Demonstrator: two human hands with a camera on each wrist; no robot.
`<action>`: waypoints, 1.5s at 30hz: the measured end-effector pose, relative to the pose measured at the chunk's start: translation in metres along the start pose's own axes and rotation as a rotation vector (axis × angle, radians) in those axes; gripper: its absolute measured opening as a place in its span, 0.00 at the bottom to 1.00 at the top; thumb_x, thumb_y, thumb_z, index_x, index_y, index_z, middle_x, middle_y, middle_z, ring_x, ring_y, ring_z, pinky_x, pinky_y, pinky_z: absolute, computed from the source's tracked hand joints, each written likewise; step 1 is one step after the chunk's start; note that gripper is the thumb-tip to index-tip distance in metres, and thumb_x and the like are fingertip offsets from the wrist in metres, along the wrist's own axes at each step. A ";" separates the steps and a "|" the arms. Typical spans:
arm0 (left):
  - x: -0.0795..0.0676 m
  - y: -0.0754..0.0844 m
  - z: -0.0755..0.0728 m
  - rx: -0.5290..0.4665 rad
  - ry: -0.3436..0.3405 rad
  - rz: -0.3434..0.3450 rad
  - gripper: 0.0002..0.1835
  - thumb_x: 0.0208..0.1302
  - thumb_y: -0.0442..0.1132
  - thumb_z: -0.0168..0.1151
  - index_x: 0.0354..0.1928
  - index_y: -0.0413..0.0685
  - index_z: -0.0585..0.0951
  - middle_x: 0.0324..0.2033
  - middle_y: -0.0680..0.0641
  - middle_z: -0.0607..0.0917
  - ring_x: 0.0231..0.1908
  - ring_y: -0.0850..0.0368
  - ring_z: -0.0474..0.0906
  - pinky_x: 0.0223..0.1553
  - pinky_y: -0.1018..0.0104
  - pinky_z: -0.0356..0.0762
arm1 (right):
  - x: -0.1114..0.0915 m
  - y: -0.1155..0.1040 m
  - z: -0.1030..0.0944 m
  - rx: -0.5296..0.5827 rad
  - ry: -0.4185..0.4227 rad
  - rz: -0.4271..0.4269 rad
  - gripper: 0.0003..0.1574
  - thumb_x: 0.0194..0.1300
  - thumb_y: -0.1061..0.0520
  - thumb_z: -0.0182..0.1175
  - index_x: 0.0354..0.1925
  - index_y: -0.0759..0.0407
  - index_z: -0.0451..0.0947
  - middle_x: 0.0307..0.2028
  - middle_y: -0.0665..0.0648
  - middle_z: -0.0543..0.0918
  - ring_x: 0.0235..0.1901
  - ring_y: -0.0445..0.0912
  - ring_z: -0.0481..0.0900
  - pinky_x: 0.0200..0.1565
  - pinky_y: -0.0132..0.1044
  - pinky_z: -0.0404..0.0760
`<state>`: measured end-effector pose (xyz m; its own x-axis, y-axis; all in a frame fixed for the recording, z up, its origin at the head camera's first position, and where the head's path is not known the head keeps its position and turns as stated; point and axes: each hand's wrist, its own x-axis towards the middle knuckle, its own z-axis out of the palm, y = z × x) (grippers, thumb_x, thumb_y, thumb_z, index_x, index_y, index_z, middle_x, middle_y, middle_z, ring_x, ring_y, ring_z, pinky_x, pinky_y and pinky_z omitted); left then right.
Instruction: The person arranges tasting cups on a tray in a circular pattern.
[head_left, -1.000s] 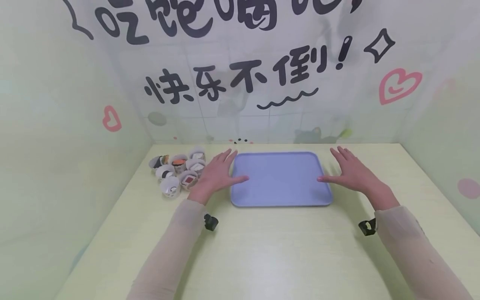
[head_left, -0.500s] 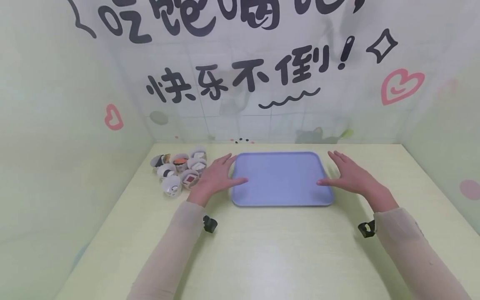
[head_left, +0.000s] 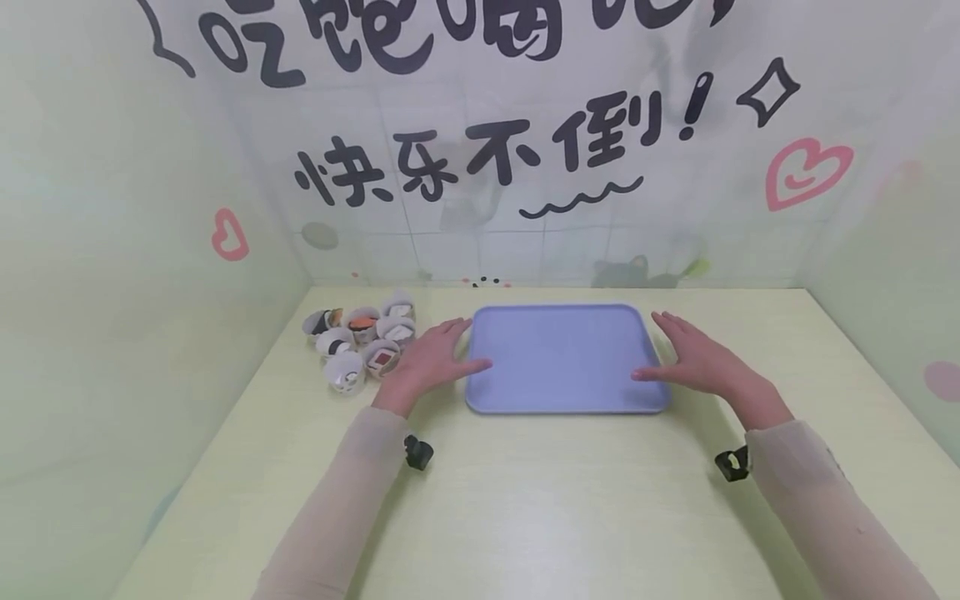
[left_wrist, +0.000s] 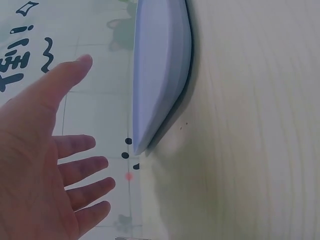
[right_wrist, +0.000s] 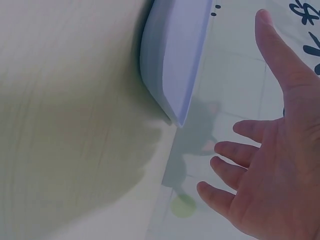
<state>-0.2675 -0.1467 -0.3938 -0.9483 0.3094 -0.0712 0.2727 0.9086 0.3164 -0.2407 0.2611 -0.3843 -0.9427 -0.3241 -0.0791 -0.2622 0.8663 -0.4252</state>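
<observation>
A shallow lavender-blue tray (head_left: 566,358) lies on the table, its long side facing me. My left hand (head_left: 429,360) hovers by its left edge, thumb reaching over the rim in the head view. On the opposite side, my right hand (head_left: 701,358) mirrors it, thumb pointing inward over the right edge. Both wrist views show spread fingers with nothing held: the left hand (left_wrist: 45,150) is apart from the tray (left_wrist: 160,60), and the right hand (right_wrist: 280,165) likewise has a gap to the tray's corner (right_wrist: 175,75).
Several small white cups (head_left: 345,373) with sushi-like pieces cluster at the table's back left, right beside my left hand. A wall (head_left: 465,250) with black lettering rises behind the pale wooden table (head_left: 540,500). Side walls (head_left: 150,333) flank it.
Both hands have come slightly lower and nearer to me, the right one also a little toward the tray. The tray and cups stay in place while the head view shifts slightly.
</observation>
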 end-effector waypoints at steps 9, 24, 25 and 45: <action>-0.001 0.001 0.002 0.008 -0.007 0.014 0.48 0.61 0.70 0.59 0.76 0.50 0.61 0.76 0.42 0.61 0.75 0.42 0.58 0.72 0.41 0.63 | 0.000 0.003 0.006 0.017 -0.008 -0.009 0.75 0.54 0.30 0.68 0.77 0.70 0.43 0.76 0.76 0.47 0.75 0.71 0.45 0.74 0.68 0.50; 0.002 0.000 0.011 0.042 -0.047 0.041 0.44 0.63 0.67 0.60 0.74 0.49 0.65 0.74 0.42 0.65 0.74 0.43 0.62 0.73 0.47 0.66 | -0.001 0.002 0.013 0.024 -0.022 -0.012 0.76 0.52 0.31 0.70 0.76 0.74 0.43 0.75 0.77 0.48 0.75 0.71 0.47 0.74 0.66 0.51; 0.003 0.000 0.011 0.044 -0.052 0.040 0.44 0.63 0.66 0.60 0.74 0.49 0.65 0.74 0.42 0.65 0.73 0.43 0.62 0.72 0.47 0.66 | 0.000 0.002 0.014 0.027 -0.023 -0.015 0.76 0.52 0.31 0.71 0.75 0.75 0.43 0.75 0.78 0.48 0.75 0.72 0.47 0.74 0.66 0.51; -0.002 -0.002 0.017 -0.004 -0.066 0.014 0.38 0.64 0.59 0.64 0.72 0.50 0.68 0.72 0.43 0.69 0.72 0.44 0.66 0.72 0.48 0.67 | 0.001 0.004 0.025 0.049 -0.025 -0.046 0.77 0.51 0.34 0.73 0.74 0.78 0.43 0.74 0.80 0.50 0.74 0.73 0.49 0.74 0.66 0.52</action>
<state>-0.2637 -0.1449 -0.4103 -0.9314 0.3405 -0.1289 0.2856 0.9029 0.3212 -0.2376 0.2546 -0.4081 -0.9245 -0.3726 -0.0804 -0.2937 0.8307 -0.4729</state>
